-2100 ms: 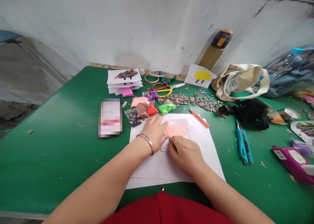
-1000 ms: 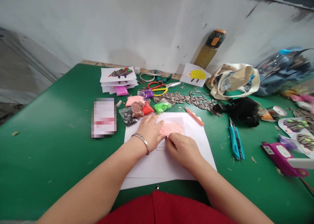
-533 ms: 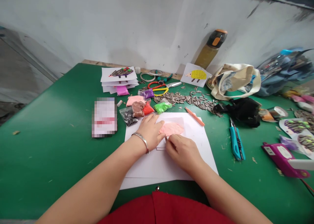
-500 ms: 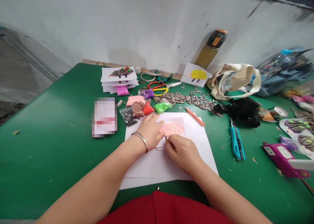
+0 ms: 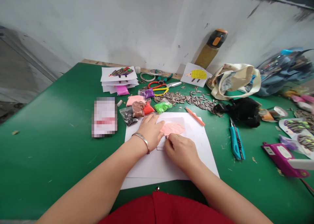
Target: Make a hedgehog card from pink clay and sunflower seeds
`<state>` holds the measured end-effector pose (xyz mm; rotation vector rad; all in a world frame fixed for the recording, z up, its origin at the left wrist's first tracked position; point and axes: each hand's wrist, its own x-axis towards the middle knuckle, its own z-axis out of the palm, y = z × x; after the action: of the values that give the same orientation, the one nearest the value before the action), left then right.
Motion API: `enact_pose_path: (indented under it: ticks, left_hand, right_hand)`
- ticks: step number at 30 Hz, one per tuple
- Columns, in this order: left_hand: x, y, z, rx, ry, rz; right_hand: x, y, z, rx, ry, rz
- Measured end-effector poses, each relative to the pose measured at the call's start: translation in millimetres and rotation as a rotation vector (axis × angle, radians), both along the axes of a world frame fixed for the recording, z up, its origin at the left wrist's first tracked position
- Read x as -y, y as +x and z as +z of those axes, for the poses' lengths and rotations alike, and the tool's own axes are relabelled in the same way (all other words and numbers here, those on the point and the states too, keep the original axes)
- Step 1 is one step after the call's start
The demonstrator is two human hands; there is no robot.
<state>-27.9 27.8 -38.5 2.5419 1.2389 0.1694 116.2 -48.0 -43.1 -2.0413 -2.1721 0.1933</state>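
A flat, pink oval of clay (image 5: 172, 128) lies on a small white card (image 5: 160, 145), which rests on larger white sheets (image 5: 147, 166). My left hand (image 5: 150, 132) lies flat with its fingers spread at the card's left side, its fingertips by the clay's left edge. Just below the clay, my right hand (image 5: 182, 149) is closed in a pinch on the card. A tiny dark bit shows at its fingertips, too small to name. An orange pen-like tool (image 5: 195, 116) lies at the sheets' upper right.
Bagged clay, including a green lump (image 5: 163, 107), and sunflower seeds (image 5: 193, 99) lie beyond the sheets. Scissors (image 5: 160, 88), a teal cutter (image 5: 236, 142), a purple device (image 5: 284, 160), a cloth bag (image 5: 234, 81) and a leaning bottle (image 5: 211, 50) stand or lie around.
Both hands stay in nearly the same place. My right hand has shifted very slightly below the clay and remains pinched.
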Motion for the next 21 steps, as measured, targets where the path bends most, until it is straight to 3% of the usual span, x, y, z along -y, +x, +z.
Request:
enact_pose_path:
  ticks: [9,15,21]
  left_hand:
    - [0.3,0.6,1.2,0.006,0.003,0.004]
    - [0.4,0.5,-0.8,-0.006,0.024,0.006]
    - [-0.5,0.6,0.4,-0.017,0.011,-0.006]
  right_hand:
    - [1.7,0.7,-2.2,-0.048,0.051,0.079]
    - [0.8,0.4,-2.6,-0.006,0.023,0.014]
    - [0.4,-0.8,-0.9,-0.011,0.003,0.040]
